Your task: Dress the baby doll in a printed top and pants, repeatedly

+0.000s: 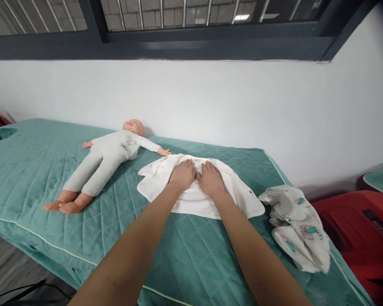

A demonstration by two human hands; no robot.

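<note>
A small white garment [191, 205] lies spread with its plain inner side up, its tag at the top edge. My left hand [182, 174] rests flat on it, left of the tag, fingers extended. Beside it, my right hand [210, 178] also lies flat on the cloth, the thumbs close together. A baby doll [108, 157] in a pale body suit lies on its back to the left, one hand touching or nearly touching the garment's upper left edge. Crumpled at the right is a white patterned cloth [301, 227] with teal and pink prints.
Everything lies on a green quilted cover [115, 225] over a bed or table. A white wall [191, 102] and a dark window frame [210, 44] stand behind. Red objects [360, 225] are at the right edge; a black cable [28, 287] is at the lower left.
</note>
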